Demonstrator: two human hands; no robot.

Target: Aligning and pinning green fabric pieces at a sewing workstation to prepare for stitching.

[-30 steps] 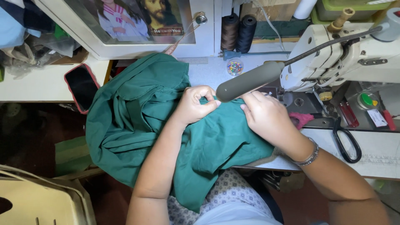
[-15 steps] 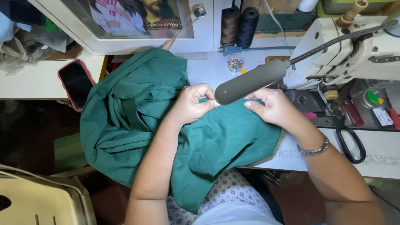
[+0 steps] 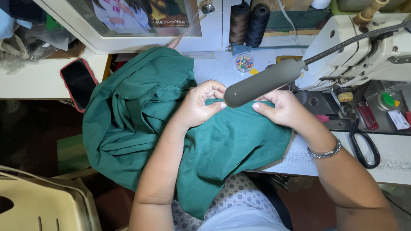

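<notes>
A dark green garment (image 3: 141, 115) lies bunched over the sewing table's front edge and hangs into my lap. My left hand (image 3: 199, 105) pinches a fold of its upper edge, fingers curled. My right hand (image 3: 280, 109) grips the same edge a little to the right, thumb on top. Between and above both hands a grey lamp head (image 3: 263, 83) on a flexible neck hides part of the cloth and my fingertips. The white sewing machine (image 3: 364, 47) stands just right of my right hand.
A phone in a red case (image 3: 79, 83) lies at the left. Two dark thread cones (image 3: 248, 21) and a small round box of coloured pins (image 3: 244, 63) sit at the back. Black scissors (image 3: 364, 143) and red-handled tools (image 3: 367, 115) lie right. A cream plastic chair (image 3: 38, 201) is lower left.
Both hands have shifted a little along the garment's edge, the right hand moving away from the left and stretching the fold between them. The view has drifted slightly.
</notes>
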